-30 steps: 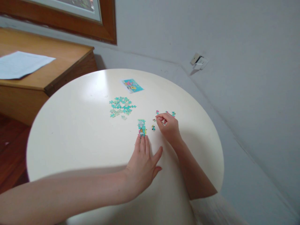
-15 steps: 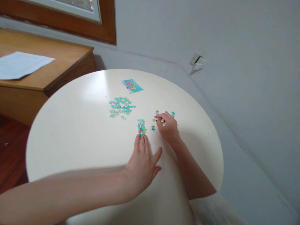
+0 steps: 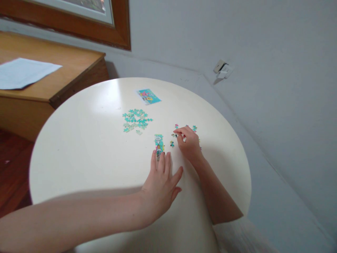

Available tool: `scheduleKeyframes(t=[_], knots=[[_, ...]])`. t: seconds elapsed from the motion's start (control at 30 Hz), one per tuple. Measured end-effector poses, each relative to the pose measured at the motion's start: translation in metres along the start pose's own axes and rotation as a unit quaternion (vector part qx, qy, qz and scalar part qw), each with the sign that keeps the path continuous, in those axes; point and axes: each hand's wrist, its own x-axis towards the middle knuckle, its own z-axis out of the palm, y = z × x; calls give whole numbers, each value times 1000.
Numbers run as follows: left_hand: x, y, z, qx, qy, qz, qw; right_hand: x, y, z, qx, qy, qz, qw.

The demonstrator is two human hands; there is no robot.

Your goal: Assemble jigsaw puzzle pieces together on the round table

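Note:
On the white round table, a joined strip of jigsaw pieces (image 3: 158, 141) shows a cartoon figure. My left hand (image 3: 162, 182) lies at its lower end, fingers spread, fingertips over or beside the strip's bottom edge. To the right, my right hand (image 3: 189, 140) hovers low over loose puzzle pieces (image 3: 194, 128), partly covering them. Its thumb and index finger are bent toward each other near a small dark-and-pale puzzle piece (image 3: 174, 135); whether they pinch anything is too small to see. A yellow-and-teal puzzle piece (image 3: 172, 143) lies between the strip and this hand.
A heap of teal and pale green puzzle pieces (image 3: 137, 119) lies left of centre. Behind it is a colourful picture card (image 3: 149, 96). The round table (image 3: 79, 151) stands by a wall with a socket (image 3: 222, 69). A wooden cabinet (image 3: 79, 63) with paper sheets (image 3: 26, 73) is at left.
The fingers of my left hand have spread and shifted slightly right, uncovering more of the strip's lower end. My right hand has hardly moved.

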Motion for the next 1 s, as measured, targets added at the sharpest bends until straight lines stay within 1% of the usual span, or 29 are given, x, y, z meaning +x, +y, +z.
scheduleKeyframes(t=[0.3, 0.6, 0.77, 1.0], knots=[[0, 1, -3, 8, -32, -7, 999, 2, -5, -1, -1, 6, 34, 999], [0, 1, -8, 0, -57, -22, 998, 1, -10, -6, -5, 10, 100, 995], [0, 0, -6, -1, -32, -18, 999, 1, -10, -7, 9, 17, 127, 992], [-1, 4, 0, 9, -11, 5, 1000, 2, -9, -7, 9, 39, 135, 990]])
